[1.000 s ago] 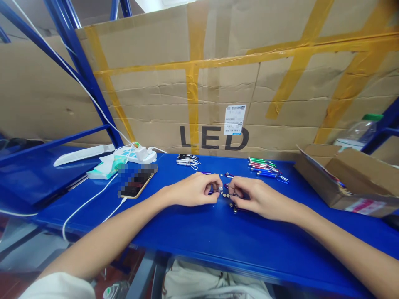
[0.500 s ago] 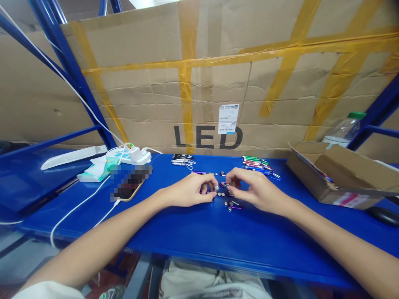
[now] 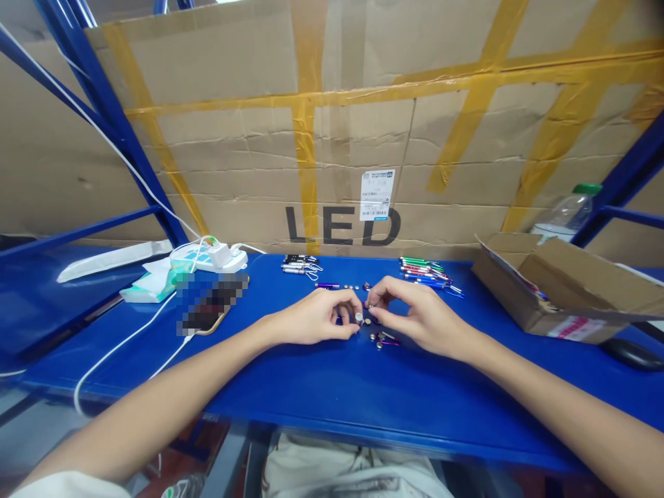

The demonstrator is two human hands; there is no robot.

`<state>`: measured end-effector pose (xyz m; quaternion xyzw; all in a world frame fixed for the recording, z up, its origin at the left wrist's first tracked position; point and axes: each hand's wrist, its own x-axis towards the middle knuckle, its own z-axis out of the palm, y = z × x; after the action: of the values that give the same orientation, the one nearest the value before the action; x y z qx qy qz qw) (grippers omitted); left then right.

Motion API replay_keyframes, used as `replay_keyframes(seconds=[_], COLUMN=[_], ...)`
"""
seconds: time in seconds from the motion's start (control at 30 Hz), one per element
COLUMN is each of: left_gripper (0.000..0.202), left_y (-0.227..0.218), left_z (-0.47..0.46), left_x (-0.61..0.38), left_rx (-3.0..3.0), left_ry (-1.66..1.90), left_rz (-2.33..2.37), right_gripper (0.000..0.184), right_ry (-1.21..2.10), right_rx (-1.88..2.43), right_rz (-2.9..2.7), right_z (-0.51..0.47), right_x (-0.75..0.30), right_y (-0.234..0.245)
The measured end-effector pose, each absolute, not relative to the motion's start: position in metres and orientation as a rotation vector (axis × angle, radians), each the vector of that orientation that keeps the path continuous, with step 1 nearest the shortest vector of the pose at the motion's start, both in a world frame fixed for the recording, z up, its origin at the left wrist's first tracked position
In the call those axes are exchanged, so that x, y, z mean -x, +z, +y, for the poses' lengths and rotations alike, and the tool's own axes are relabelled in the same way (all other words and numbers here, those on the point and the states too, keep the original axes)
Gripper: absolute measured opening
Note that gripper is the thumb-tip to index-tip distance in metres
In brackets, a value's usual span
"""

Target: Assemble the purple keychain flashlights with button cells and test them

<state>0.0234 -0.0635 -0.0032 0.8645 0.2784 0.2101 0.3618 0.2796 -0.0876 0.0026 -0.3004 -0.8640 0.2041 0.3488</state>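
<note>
My left hand [image 3: 324,317] is closed in a pinch, with a small silver button cell [image 3: 358,317] showing at its thumb and fingertips. Something purple shows between those fingers, partly hidden. Just to the right, my right hand [image 3: 415,311] pinches a tiny silver piece [image 3: 370,308], too small to identify. The fingertips of both hands are close together but apart. Loose button cells [image 3: 368,321] lie beneath them on the blue table [image 3: 321,387]. Behind the left hand lies a purple penlight tube [image 3: 327,286]. Purple and silver parts [image 3: 388,339] lie nearer me.
Silver and black penlights [image 3: 301,266] lie at the back, coloured penlights [image 3: 422,271] to their right. An open cardboard box [image 3: 539,311], a bottle [image 3: 570,211] and a black mouse [image 3: 631,353] are at right. A phone [image 3: 212,308], tissue pack [image 3: 150,283] and power strip [image 3: 231,259] sit at left.
The right fingertips have moved slightly left, nearer the left hand, with the small silver piece in them. The left hand keeps its pinch. The whole view has shifted a little.
</note>
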Motion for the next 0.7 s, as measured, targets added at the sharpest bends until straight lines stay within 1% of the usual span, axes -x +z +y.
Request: replay_keyframes(seconds=[0.13, 0.3, 0.53, 0.7], left_gripper=[0.017, 0.015, 0.015, 0.022], left_y=[-0.0034, 0.0006, 0.0032, 0.0004], left_z=[-0.0636, -0.0664, -0.0683, -0.0651], left_x=[-0.0236, -0.0248, -0.0245, -0.0229], left_rx=[-2.233, -2.319, -2.379, -2.315], left_ry=[0.543, 0.526, 0.497, 0.493], left_rz=[0.680, 0.670, 0.692, 0.743], right_gripper=[0.012, 0.016, 0.015, 0.020], right_ry=[0.530, 0.528, 0.591, 0.677], right_rx=[0.763, 0.799, 0.777, 0.752], right_rz=[-2.247, -2.236, -2.235, -2.224], right_z=[-0.0867, -0.0870, -0.0884, -0.0886], right_x=[-0.2809, -0.2811, -0.2809, -0.2797], right_y=[0.0017, 0.0017, 0.0018, 0.0029])
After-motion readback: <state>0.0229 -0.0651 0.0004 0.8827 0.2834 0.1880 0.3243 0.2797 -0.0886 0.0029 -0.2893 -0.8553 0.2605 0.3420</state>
